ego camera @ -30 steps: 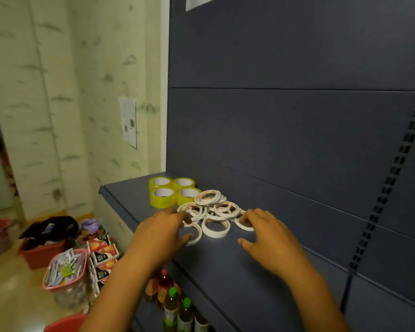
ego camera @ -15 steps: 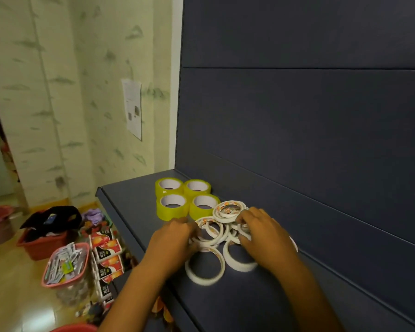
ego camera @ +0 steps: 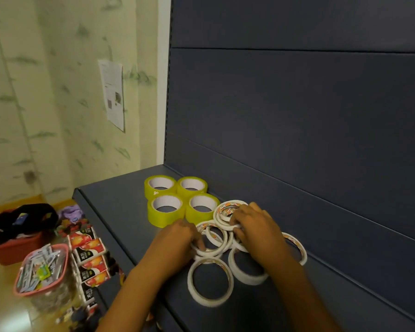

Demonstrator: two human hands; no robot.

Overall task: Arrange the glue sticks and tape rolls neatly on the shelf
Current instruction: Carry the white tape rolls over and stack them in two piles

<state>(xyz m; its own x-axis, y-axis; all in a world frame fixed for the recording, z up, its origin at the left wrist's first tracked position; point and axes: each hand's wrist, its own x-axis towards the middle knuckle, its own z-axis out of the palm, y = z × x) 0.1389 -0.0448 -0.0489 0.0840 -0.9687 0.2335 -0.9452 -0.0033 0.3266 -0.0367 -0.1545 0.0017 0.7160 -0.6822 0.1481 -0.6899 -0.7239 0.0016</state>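
Note:
Several thin white tape rolls [ego camera: 210,281] lie in a loose, overlapping heap on the dark blue shelf [ego camera: 120,207]. Behind them several yellow tape rolls [ego camera: 166,210] stand in a tidy two-by-two block. My left hand [ego camera: 175,243] has its fingers curled on a white roll at the heap's left side. My right hand [ego camera: 254,226] lies over the heap's back part, fingers curled onto a small stack of white rolls [ego camera: 227,212]. Some rolls are hidden under both hands. No glue sticks are in view.
The shelf's dark back panel [ego camera: 297,116] rises right behind the rolls. On the floor to the left stand a red basket [ego camera: 12,248], a pink tub of packets [ego camera: 41,269] and stacked juice cartons [ego camera: 89,257]. A paper sheet [ego camera: 112,94] hangs on the wall.
Both hands moved in from the heap's front edge onto the white rolls and closed their fingers on them. The camera came closer and tilted down.

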